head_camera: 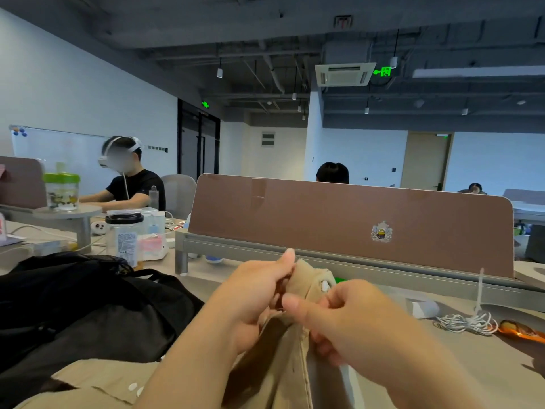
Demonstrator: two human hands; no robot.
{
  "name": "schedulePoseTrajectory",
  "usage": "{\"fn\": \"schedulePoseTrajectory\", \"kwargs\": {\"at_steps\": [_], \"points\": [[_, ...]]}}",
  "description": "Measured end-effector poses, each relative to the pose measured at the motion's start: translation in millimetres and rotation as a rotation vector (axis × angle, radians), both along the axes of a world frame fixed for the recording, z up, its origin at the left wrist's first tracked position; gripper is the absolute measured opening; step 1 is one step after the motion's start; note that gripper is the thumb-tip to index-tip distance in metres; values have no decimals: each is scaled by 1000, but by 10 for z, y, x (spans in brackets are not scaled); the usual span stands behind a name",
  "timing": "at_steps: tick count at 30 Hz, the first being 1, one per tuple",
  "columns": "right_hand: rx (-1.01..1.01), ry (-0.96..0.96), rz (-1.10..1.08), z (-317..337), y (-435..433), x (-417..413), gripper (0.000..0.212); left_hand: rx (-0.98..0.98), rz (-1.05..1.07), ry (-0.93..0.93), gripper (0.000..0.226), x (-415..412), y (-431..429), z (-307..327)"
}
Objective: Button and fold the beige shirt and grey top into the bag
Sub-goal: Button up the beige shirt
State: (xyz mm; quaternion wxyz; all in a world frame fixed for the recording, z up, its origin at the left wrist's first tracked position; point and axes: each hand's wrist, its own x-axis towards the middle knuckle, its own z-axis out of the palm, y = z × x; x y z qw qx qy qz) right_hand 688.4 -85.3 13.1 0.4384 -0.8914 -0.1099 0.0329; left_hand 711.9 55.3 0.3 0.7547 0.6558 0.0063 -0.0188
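Left hand [256, 293] is held up over the desk [486, 364], its thumb extended upward and its fingers curled around one front edge of the beige shirt [295, 373]. Right hand [348, 317] is seen just beside it, its thumb pointed toward the left hand and its fingers curled, so that the opposite edge of the shirt front is pinched. A white button [325, 286] is exposed on the raised fabric, just above the right hand's fingers and between the two hands. Whether the button has been passed through its hole cannot be told.

The upper part of the shirt is lifted off the desk by both hands, while the rest is draped downward toward the bottom of the view. Two more white buttons [135, 388] are visible on the part spread at the lower left.

A black bag [88, 290] is laid on the desk to the left of the hands. A dark grey cloth [103, 338] is rested against the bag, between it and the shirt; it cannot be told whether this is the grey top.

A brown divider panel [324, 219] with a small sticker [381, 231] is stood behind the hands. A coiled white cable [466, 323] and an orange wrapper [522, 333] are placed to the right. A clear jar [124, 234] with a black lid is set beyond the bag.
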Motion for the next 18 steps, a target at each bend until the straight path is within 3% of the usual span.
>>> {"fn": "schedulePoseTrajectory", "kwargs": {"at_steps": [3, 7, 10, 12, 18], "points": [[40, -13, 12, -63, -53, 88, 30, 36, -87, 38, 27, 23, 129, 78], [294, 116, 119, -16, -204, 149, 15, 470, -341, 70, 35, -160, 269, 269], [435, 130, 166, 20, -275, 118, 8, 646, -421, 161, 27, -279, 287, 305], [484, 129, 182, 29, -296, 88, 11, 738, -425, 115, 11, -316, 269, 277], [586, 110, 165, 22, -374, 22, 12, 713, -198, -60, 16, -415, 1, 306]]}}
